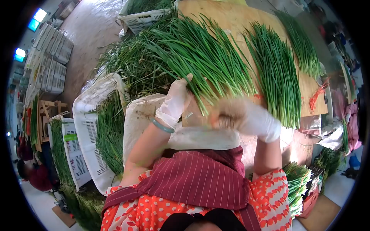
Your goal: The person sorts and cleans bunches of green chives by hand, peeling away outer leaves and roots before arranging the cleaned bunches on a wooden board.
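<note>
My left hand (175, 96), in a white glove with a bracelet at the wrist, rests against the left edge of a spread of garlic chives (216, 57) on the wooden board (246, 15). One finger stretches out along the leaves; its other fingers are partly hidden. My right hand (250, 119), also gloved, is just below the cut white ends of these chives. Motion smears its brownish fingers, so whether they hold anything cannot be made out. To its upper right lies a neat bundle of chives (275, 73).
Another chive bundle (300, 42) lies farther right, near red ties (318, 96). A tangled heap of chives (135, 65) is at the left. White crates (84, 115) with chives stand beside me. Stacked crates (50, 57) line the far left, and a person (38, 175) is at lower left.
</note>
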